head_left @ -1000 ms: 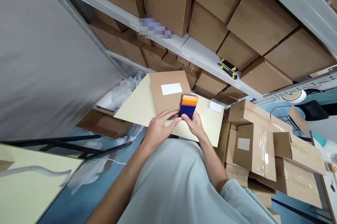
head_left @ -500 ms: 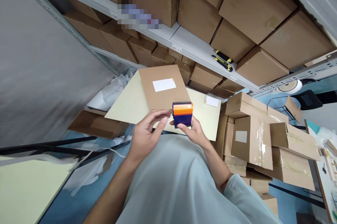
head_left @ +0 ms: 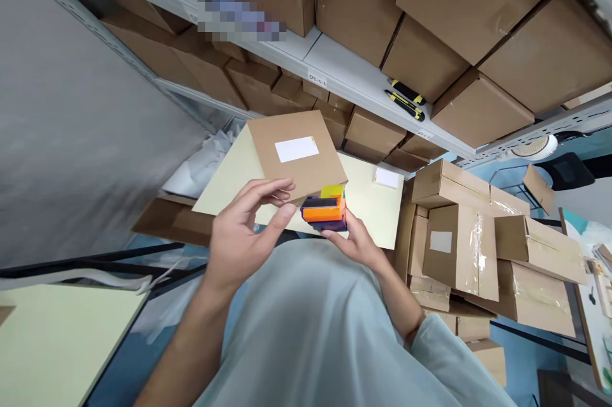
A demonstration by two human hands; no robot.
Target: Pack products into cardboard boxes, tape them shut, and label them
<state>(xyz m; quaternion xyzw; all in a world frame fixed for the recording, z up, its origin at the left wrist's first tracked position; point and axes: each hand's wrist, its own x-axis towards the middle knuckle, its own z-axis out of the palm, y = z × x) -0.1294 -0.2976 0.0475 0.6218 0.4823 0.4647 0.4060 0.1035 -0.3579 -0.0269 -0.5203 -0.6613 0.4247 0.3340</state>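
A small orange and dark blue box (head_left: 322,213) with a yellow part on its far side is gripped from the right by my right hand (head_left: 356,240). Just left of it, my left hand (head_left: 248,228) is open and holds nothing, thumb and fingers apart, with a small gap to the box. Beyond both hands, a brown cardboard box (head_left: 296,171) with a white label (head_left: 296,148) lies on the pale yellow tabletop (head_left: 366,206). What the small box contains is hidden.
A shelf (head_left: 344,69) with many cardboard boxes runs across the back. Two yellow-black box cutters (head_left: 405,101) lie on it. Stacked cartons (head_left: 461,254) stand to the right. A small white card (head_left: 386,177) lies on the tabletop. White plastic bags (head_left: 198,164) are at left.
My left hand has drawn back to the left, away from the small box, its fingers spreading. The small box has tipped, so its orange side and yellow part now show differently.
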